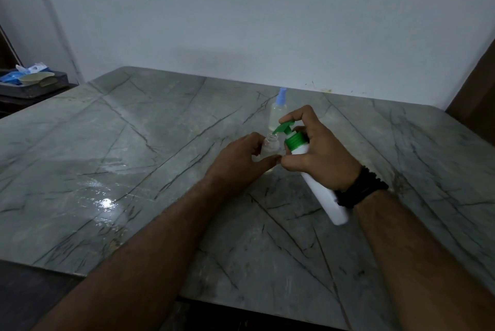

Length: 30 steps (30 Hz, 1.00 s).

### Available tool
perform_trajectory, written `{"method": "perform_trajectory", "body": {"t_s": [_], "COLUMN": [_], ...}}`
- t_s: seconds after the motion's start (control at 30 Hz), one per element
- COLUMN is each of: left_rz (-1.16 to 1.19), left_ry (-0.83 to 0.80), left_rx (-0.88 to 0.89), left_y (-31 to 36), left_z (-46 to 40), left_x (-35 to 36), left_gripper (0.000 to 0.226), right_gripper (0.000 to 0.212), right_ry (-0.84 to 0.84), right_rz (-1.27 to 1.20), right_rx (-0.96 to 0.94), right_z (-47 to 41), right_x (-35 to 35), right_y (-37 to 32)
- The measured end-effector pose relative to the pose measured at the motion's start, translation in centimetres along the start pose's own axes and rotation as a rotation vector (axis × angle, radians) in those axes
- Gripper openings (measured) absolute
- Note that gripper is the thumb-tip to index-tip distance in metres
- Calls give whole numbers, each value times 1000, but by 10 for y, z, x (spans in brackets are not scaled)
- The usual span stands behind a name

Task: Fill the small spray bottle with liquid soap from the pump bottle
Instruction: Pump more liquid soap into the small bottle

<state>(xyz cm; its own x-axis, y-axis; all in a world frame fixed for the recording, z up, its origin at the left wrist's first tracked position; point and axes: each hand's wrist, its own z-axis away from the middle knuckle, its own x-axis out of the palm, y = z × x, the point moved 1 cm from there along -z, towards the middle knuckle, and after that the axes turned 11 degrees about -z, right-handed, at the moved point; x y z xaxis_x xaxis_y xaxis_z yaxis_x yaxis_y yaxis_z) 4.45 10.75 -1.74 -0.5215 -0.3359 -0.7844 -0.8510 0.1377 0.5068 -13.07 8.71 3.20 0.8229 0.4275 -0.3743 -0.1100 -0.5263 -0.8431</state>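
A small clear bottle (271, 146) with no cap stands upright on the grey marble table (150, 159); my left hand (241, 163) grips its lower body. My right hand (318, 152) holds a white pump bottle (325, 198) tilted toward the left, its green pump head (284, 127) under my forefinger. The green spout tip sits right over the small bottle's open neck. Behind them stands a second clear spray bottle (278, 111) with a pale blue spray top, upright and untouched.
A dark tray (32, 87) with blue-and-white packets and a pale bowl sits on a side stand at far left. The white wall runs along the table's back edge. A wet, shiny patch lies on the table at left.
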Motion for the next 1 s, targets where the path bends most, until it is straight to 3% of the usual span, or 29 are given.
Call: {"method": "perform_trajectory", "body": {"t_s": [1.0], "left_rz": [-7], "left_ry": [-18], "left_rx": [-6], "left_y": [-1], "left_z": [-2], "left_x": [0], "left_gripper": [48], "right_gripper": [62], "right_ry": [15], "right_rz": [37], "right_rx": [-1], "right_z": [-1], "right_x": [0], "right_y": [3]}}
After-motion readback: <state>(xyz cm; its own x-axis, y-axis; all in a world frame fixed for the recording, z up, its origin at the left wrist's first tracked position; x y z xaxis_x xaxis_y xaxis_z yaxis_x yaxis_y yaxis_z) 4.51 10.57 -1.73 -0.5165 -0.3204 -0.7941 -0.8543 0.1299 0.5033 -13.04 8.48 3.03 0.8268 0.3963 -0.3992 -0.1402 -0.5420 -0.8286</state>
